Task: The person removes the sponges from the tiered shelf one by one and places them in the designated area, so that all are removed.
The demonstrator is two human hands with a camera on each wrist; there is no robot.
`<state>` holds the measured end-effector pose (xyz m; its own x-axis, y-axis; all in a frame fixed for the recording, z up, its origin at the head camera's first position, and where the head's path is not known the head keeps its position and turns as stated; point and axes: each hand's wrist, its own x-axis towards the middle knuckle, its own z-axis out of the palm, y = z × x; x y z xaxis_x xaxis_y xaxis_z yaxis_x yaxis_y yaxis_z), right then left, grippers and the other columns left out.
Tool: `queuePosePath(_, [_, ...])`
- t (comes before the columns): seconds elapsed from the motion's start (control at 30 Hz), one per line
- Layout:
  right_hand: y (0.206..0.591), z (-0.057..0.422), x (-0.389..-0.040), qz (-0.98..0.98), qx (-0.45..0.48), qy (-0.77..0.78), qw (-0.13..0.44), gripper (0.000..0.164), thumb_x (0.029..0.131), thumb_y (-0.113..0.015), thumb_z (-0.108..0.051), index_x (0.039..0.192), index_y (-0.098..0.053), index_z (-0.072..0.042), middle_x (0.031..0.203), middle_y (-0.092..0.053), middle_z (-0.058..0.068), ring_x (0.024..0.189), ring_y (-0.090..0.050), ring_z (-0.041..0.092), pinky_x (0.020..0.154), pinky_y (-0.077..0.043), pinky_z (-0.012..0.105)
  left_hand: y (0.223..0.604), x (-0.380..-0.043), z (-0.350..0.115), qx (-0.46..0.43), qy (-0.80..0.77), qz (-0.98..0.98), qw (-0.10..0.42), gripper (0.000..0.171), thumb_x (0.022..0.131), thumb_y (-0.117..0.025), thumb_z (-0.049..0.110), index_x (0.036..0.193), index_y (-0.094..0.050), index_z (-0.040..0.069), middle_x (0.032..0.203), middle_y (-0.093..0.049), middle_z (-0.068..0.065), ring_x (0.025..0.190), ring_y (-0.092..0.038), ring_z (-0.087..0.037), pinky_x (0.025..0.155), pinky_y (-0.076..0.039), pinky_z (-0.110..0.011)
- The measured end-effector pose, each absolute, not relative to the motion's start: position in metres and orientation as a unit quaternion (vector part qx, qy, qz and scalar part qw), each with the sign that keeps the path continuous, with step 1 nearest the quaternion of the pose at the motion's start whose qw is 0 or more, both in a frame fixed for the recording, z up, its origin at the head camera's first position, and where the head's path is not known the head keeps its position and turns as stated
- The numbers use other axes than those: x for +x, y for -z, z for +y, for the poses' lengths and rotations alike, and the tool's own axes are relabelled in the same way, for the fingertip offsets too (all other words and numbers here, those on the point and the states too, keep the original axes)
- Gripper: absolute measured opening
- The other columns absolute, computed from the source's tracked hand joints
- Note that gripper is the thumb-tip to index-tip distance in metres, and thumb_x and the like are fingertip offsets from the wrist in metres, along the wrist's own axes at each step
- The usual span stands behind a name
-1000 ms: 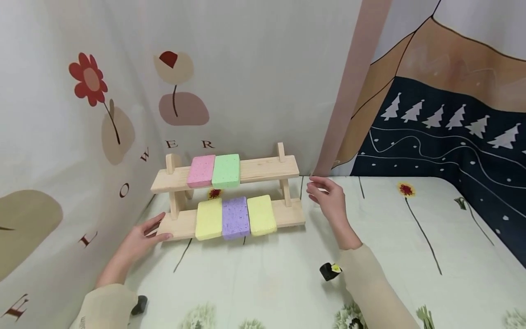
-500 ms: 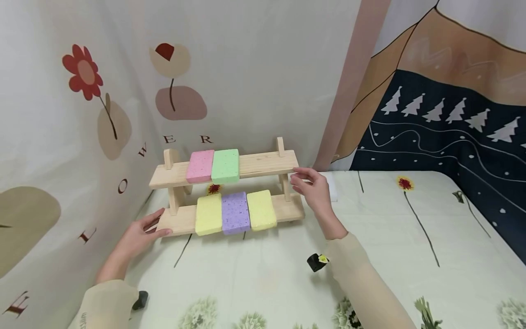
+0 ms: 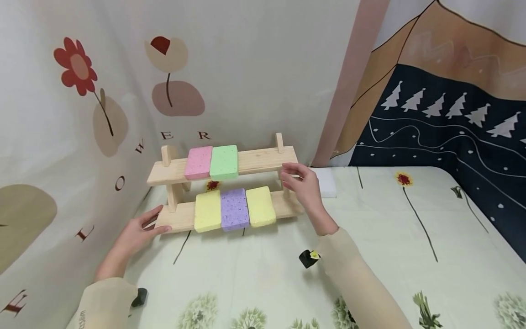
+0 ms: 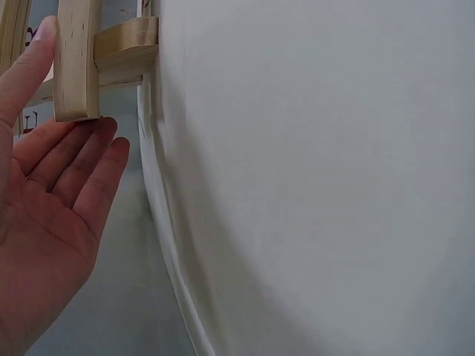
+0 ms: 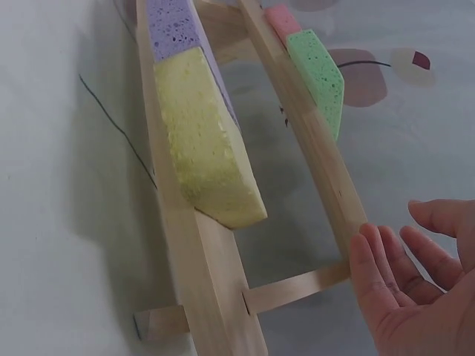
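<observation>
A two-tier wooden shelf stands against the back cloth. On its upper board lie a pink sponge and a green sponge, side by side. The lower board carries a purple sponge between a left yellow sponge and a right yellow sponge. My left hand grips the lower board's left end, thumb on one side and fingers on the other in the left wrist view. Fingertips of my right hand are at the upper board's front edge near its right end, thumb apart from it.
A flat white block lies behind my right hand. Printed cloth covers the table and hangs as walls behind and on the left. A black wrist device sits by my right sleeve.
My right hand has moved left from beside the shelf to the upper board's right part, uncovering the white block. My left hand has stayed at the lower board's left end.
</observation>
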<state>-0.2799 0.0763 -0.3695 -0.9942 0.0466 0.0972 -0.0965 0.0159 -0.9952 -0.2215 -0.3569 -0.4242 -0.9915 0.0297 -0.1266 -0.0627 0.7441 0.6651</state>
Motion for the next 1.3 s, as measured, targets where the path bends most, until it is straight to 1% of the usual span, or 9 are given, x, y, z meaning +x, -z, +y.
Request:
queuePosePath(0.17, [0.371,0.069,-0.281,-0.709,0.031,-0.703,0.048,0.032,0.094,-0.068,-0.009,0.125,-0.066,0.0,0.105,-0.068,0.011,0.088,-0.073,0.017,0.08,-0.062,0.023,0.424,-0.22,-0.358,-0.015,-0.36,0.931,0.067,0.09,0.091,-0.07,0.045,0.158,-0.024,0.006,0.16,-0.027,-0.026,0.139,-0.042,-0.049,0.107,-0.044,-0.052])
queuePosePath(0.23, [0.371,0.066,-0.282,-0.71,0.038,-0.702,0.047,0.033,0.094,-0.068,-0.009,0.126,-0.066,0.001,0.104,-0.068,0.01,0.084,-0.071,0.012,0.077,-0.061,0.019,0.423,-0.221,-0.358,-0.014,-0.361,0.93,0.07,0.09,0.091,-0.07,0.045,0.158,-0.024,0.007,0.161,-0.026,-0.025,0.139,-0.042,-0.048,0.106,-0.045,-0.052])
queuePosePath(0.3, [0.371,0.064,-0.282,-0.711,0.043,-0.7,0.046,0.033,0.094,-0.068,-0.008,0.126,-0.065,0.0,0.103,-0.068,0.009,0.086,-0.071,0.014,0.077,-0.06,0.018,0.423,-0.223,-0.359,-0.014,-0.361,0.929,0.075,0.091,0.091,-0.07,0.046,0.159,-0.023,0.007,0.161,-0.026,-0.024,0.14,-0.041,-0.048,0.107,-0.044,-0.054])
queuePosePath(0.5, [0.366,0.057,-0.284,-0.716,0.056,-0.695,0.046,0.034,0.095,-0.067,-0.009,0.127,-0.064,0.0,0.112,-0.068,0.016,0.085,-0.068,0.004,0.077,-0.06,0.018,0.419,-0.228,-0.357,-0.017,-0.372,0.925,0.077,0.093,0.091,-0.07,0.048,0.159,-0.021,0.008,0.163,-0.023,-0.024,0.142,-0.038,-0.049,0.111,-0.04,-0.058])
queuePosePath(0.63, [0.363,0.05,-0.285,-0.715,0.062,-0.695,0.04,0.036,0.094,-0.068,-0.009,0.129,-0.064,-0.001,0.115,-0.069,0.019,0.086,-0.069,0.006,0.081,-0.062,0.024,0.417,-0.23,-0.357,-0.017,-0.37,0.926,0.077,0.094,0.09,-0.071,0.047,0.159,-0.021,0.008,0.163,-0.022,-0.024,0.142,-0.037,-0.049,0.111,-0.039,-0.059])
queuePosePath(0.8, [0.36,0.043,-0.289,-0.716,0.073,-0.693,0.039,0.038,0.094,-0.069,-0.009,0.13,-0.063,-0.002,0.115,-0.069,0.018,0.093,-0.073,0.019,0.087,-0.062,0.035,0.415,-0.234,-0.356,-0.018,-0.37,0.926,0.075,0.096,0.089,-0.071,0.05,0.16,-0.02,0.01,0.163,-0.023,-0.024,0.142,-0.036,-0.049,0.112,-0.039,-0.061])
queuePosePath(0.93, [0.36,0.037,-0.291,-0.714,0.076,-0.696,0.032,0.037,0.094,-0.069,-0.01,0.13,-0.063,-0.003,0.115,-0.068,0.018,0.09,-0.072,0.012,0.092,-0.061,0.041,0.415,-0.235,-0.356,-0.017,-0.367,0.927,0.072,0.096,0.088,-0.072,0.049,0.159,-0.021,0.008,0.162,-0.024,-0.025,0.142,-0.036,-0.05,0.112,-0.039,-0.06])
queuePosePath(1.1, [0.362,0.028,-0.29,-0.701,0.081,-0.709,0.013,0.039,0.094,-0.069,-0.008,0.131,-0.062,-0.001,0.116,-0.067,0.018,0.088,-0.069,0.008,0.095,-0.059,0.041,0.418,-0.23,-0.358,-0.017,-0.366,0.928,0.073,0.095,0.089,-0.072,0.047,0.158,-0.022,0.006,0.162,-0.025,-0.026,0.142,-0.037,-0.05,0.111,-0.04,-0.059])
queuePosePath(1.3, [0.365,0.017,-0.291,-0.693,0.086,-0.715,0.003,0.041,0.093,-0.069,-0.008,0.133,-0.06,0.0,0.114,-0.067,0.016,0.099,-0.072,0.025,0.093,-0.06,0.039,0.421,-0.226,-0.359,-0.027,-0.375,0.923,0.078,0.096,0.088,-0.073,0.048,0.159,-0.022,0.008,0.162,-0.024,-0.024,0.143,-0.037,-0.049,0.112,-0.039,-0.059])
